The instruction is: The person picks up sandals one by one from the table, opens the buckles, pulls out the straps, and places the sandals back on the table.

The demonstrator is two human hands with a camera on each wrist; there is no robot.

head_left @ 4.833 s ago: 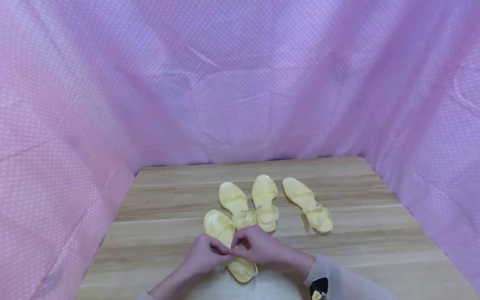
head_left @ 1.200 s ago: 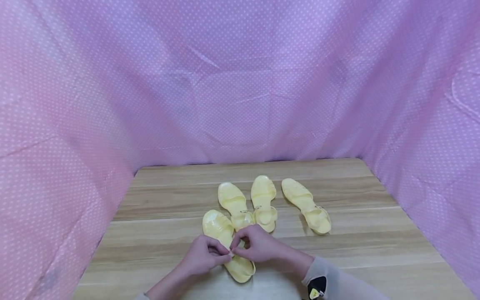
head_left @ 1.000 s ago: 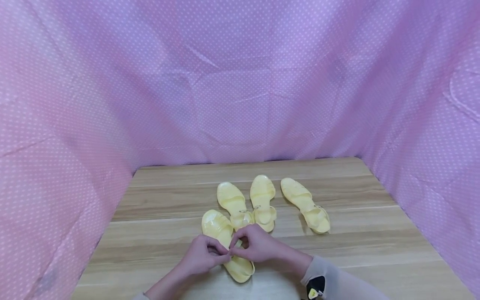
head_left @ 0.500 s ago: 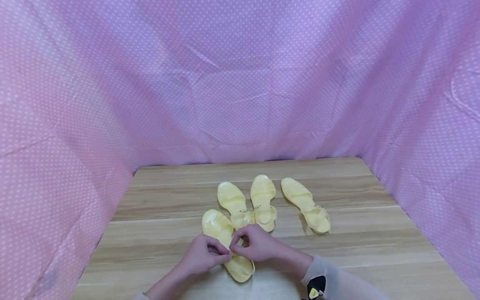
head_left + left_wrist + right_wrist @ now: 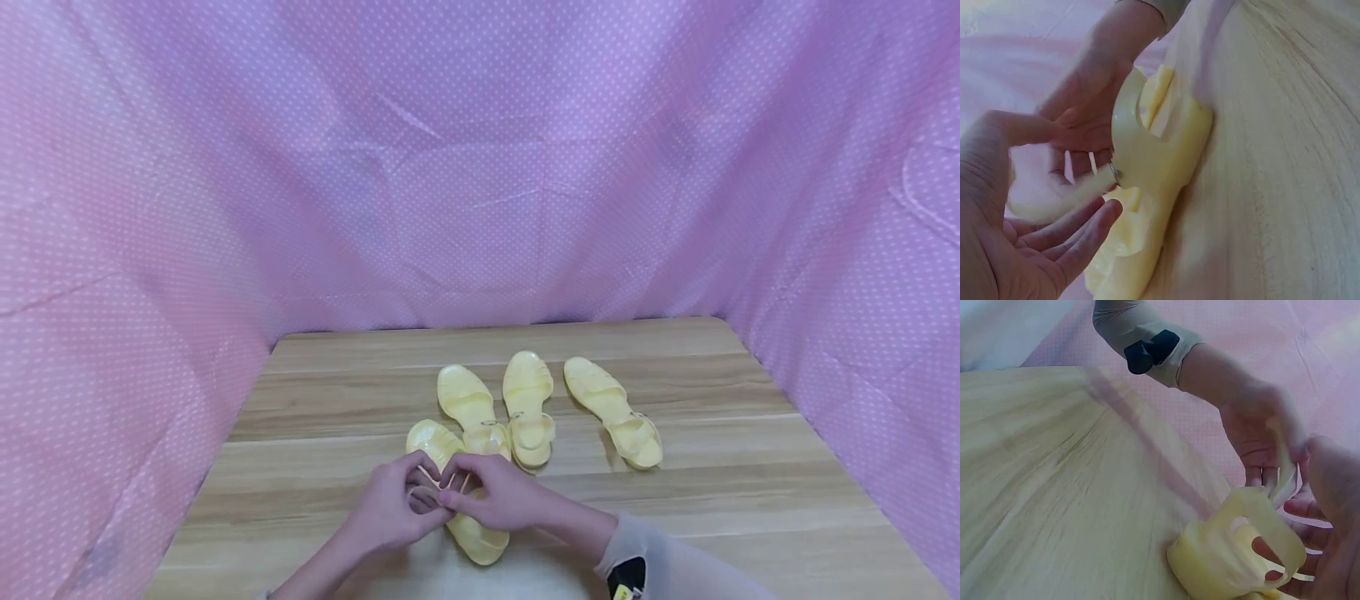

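Fingers loosely curved, the left hand (image 5: 390,507) and right hand (image 5: 506,497) meet at the loose strap (image 5: 1063,201) of a yellow sandal (image 5: 480,540), nearest on the bench (image 5: 750,500); whether either pinches it is unclear.

No readable text, labels or numbers.

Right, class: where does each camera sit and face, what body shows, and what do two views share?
Head: on the head, facing forward and down at four sandals on the table; left hand, right hand and forearms show.
Left wrist: on that wrist, facing the nearest sandal; left hand close, right hand beyond.
Right wrist: on that wrist, facing it from the right; right hand close, left hand beyond.
Shared by the wrist views: that sandal, both hands.
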